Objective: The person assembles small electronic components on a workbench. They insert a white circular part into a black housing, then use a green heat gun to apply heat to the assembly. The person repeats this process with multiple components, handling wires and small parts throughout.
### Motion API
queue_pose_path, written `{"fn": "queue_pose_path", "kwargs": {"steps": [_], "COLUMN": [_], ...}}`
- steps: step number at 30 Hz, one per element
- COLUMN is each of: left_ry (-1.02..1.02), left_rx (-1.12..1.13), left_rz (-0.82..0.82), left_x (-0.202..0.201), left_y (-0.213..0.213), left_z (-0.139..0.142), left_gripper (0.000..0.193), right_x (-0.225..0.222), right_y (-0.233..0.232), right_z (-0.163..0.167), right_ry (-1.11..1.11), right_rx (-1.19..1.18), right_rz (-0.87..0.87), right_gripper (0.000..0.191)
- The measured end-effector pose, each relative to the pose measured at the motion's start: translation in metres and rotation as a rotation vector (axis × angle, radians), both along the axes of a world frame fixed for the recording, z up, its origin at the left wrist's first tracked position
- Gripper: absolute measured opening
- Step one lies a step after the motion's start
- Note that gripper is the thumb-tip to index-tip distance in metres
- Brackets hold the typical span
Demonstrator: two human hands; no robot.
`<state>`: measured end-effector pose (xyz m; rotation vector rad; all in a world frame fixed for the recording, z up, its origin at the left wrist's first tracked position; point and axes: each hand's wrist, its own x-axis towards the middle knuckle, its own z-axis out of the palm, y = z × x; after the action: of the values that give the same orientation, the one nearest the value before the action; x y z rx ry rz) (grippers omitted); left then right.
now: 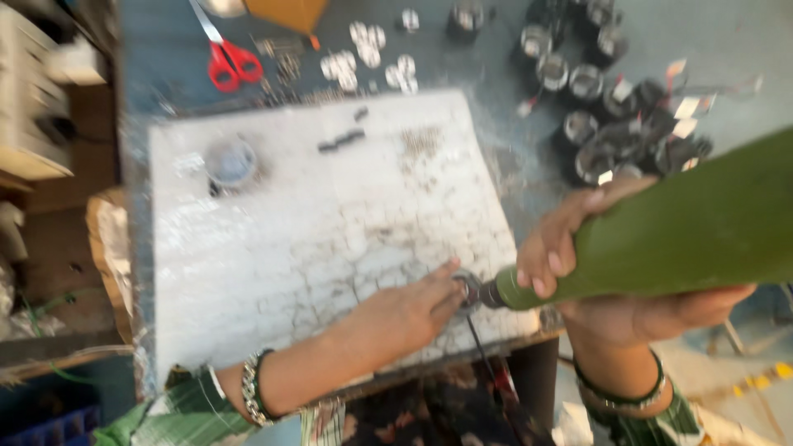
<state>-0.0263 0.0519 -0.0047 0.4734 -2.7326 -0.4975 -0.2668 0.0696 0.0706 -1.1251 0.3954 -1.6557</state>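
While your left hand [405, 314] lies flat at the lower centre of the frame, its fingers [442, 285] press down on a small round metal piece [469, 289] that sits near the lower right edge of the white board [330, 223]. The piece looks like a short ring or cap, dull grey with a dark middle; blur hides the finer detail. Judge it as light, stiff and smooth, so it may skid or spin under pressure; pin it by its rim from the side, as your fingertips now do, and keep them away from the tool's tip. Your right hand [611, 272] is wrapped around a thick green cone-shaped tool [686, 235], fingers curled tight over its narrow end, palm under its body. The tool's dark nose meets the piece. The tool looks bulky and probably hefty, so hold it close to the narrow end for control.

The board is scuffed and cracked, and it rests on a blue-grey bench [496, 58]. At the upper left of the board stands a small round tin [230, 162]. Above it, upper left of the frame, lie red-handled scissors [227, 54]. At the upper right sits a cluster of dark cylindrical parts [595, 91] with shiny rims, and at upper centre a scatter of small silver pieces [372, 58]
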Motion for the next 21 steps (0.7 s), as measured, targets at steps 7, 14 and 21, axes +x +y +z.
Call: {"fn": "queue_pose_path", "kwargs": {"steps": [7,14,21], "left_ry": [0.034,0.027,0.061], "left_rx": [-0.015,-0.01,-0.092], "left_rz": [0.005,0.005,0.037], "left_x": [0.001,0.012,0.008], "left_y": [0.009,0.008,-0.002], "left_z": [0.014,0.007,0.002], "left_gripper": [0.04,0.042,0.038], "right_x": [0.004,-0.02,-0.037], "right_y": [0.016,0.009,0.005], "right_z": [0.004,-0.011,-0.021], "right_ry": [-0.008,0.148,0.24], "right_rx": [0.012,-0.117,-0.062], "right_rz": [-0.018,0.015,0.163], "right_gripper": [0.09,0.093,0.105]}}
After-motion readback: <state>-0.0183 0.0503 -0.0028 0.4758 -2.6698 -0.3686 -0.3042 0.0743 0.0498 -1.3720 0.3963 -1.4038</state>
